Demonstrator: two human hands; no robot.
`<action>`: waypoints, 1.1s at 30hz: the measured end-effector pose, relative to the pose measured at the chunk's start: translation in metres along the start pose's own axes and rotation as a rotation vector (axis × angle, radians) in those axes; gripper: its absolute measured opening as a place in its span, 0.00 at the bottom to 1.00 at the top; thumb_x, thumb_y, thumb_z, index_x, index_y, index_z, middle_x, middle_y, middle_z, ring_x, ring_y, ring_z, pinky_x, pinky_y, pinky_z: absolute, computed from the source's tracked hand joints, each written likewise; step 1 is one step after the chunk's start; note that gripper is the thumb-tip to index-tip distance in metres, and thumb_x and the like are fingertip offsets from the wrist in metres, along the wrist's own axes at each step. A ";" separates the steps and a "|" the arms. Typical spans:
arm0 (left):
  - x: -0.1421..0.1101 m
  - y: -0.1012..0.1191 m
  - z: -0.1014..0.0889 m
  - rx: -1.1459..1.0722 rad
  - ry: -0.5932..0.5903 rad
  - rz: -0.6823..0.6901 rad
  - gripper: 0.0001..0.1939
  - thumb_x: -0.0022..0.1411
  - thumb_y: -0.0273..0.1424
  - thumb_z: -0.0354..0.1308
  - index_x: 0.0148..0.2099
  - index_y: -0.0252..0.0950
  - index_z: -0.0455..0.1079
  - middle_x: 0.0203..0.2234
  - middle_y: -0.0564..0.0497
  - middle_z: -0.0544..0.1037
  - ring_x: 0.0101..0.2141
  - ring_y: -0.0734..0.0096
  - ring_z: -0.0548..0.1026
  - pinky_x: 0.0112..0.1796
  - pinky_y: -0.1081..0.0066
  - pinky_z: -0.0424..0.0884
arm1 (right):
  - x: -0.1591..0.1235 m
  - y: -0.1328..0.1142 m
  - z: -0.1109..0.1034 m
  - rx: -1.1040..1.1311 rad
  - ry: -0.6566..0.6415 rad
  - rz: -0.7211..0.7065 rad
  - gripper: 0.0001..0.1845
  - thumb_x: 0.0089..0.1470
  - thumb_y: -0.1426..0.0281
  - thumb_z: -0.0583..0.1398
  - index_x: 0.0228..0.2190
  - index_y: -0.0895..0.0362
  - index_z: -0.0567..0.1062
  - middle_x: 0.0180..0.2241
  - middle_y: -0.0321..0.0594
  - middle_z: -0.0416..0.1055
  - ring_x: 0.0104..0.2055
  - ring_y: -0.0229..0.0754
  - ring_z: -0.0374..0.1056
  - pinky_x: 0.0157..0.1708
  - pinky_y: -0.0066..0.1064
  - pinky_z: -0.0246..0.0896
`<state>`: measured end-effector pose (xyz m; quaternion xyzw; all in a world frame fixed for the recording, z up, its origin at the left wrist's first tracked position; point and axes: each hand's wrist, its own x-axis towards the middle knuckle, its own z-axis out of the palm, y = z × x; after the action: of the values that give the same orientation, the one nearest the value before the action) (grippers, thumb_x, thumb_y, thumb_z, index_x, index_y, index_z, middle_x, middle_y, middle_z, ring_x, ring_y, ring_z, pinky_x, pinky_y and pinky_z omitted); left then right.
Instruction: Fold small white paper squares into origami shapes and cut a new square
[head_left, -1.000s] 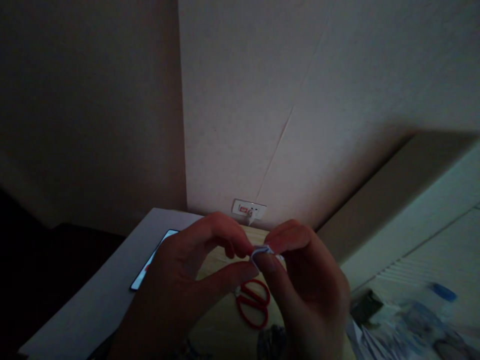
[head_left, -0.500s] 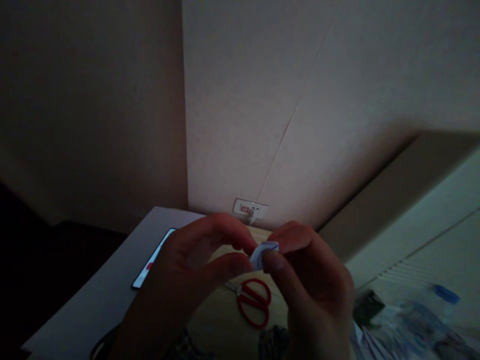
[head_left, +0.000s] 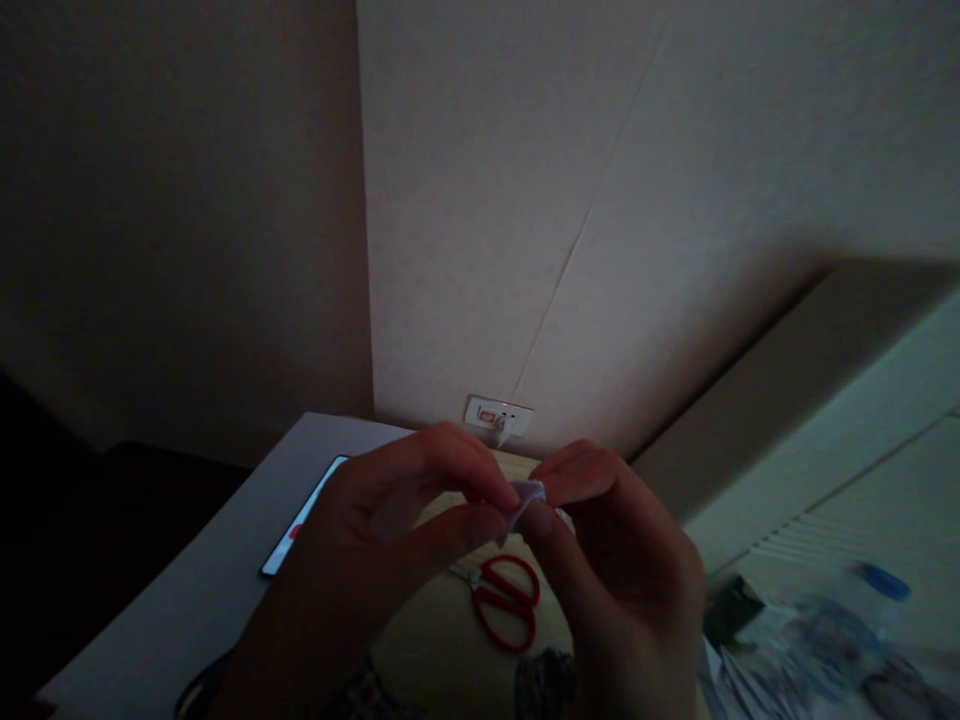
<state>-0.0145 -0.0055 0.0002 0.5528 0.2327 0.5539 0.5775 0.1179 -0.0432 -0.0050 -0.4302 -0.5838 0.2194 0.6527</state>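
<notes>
A small folded piece of white paper is held up above the table, pinched between both hands. My left hand grips its left side between thumb and forefinger. On the other side, my right hand pinches it with thumb and fingertips, which hide part of it. Below the hands lies a pair of scissors with red handles; its blades are mostly hidden behind my left hand. A lit phone lies to the left, partly covered by my left hand.
The light wooden table meets a white surface on the left. A wall socket with a white plug sits just behind the table. At the lower right are a clear bottle with a blue cap and crumpled plastic.
The paper has turned and shows a narrower, more pointed shape. My left fingertips have moved onto it and now pinch its left side. The scissors and phone stay put.
</notes>
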 end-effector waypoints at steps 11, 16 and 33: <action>-0.005 0.005 0.005 0.157 0.106 0.051 0.10 0.52 0.21 0.65 0.27 0.42 0.75 0.24 0.60 0.78 0.30 0.77 0.77 0.34 0.84 0.73 | 0.000 0.003 0.000 -0.031 -0.023 -0.027 0.08 0.56 0.75 0.62 0.27 0.51 0.73 0.25 0.29 0.69 0.29 0.34 0.66 0.27 0.23 0.60; -0.005 0.003 0.004 0.192 0.097 0.081 0.11 0.52 0.20 0.64 0.28 0.43 0.76 0.24 0.62 0.79 0.29 0.80 0.77 0.34 0.86 0.72 | 0.001 0.004 -0.003 -0.055 -0.066 -0.049 0.07 0.56 0.74 0.63 0.28 0.51 0.73 0.25 0.29 0.70 0.30 0.33 0.66 0.30 0.23 0.63; 0.001 -0.004 0.002 0.045 0.165 0.015 0.09 0.52 0.21 0.67 0.28 0.42 0.76 0.23 0.61 0.79 0.29 0.78 0.79 0.33 0.83 0.74 | 0.005 0.000 -0.011 -0.131 -0.189 0.131 0.05 0.53 0.69 0.66 0.33 0.47 0.75 0.27 0.28 0.75 0.29 0.33 0.70 0.21 0.19 0.58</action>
<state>-0.0105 -0.0042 -0.0023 0.5198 0.2875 0.5966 0.5396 0.1300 -0.0428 -0.0021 -0.4864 -0.6263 0.2626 0.5497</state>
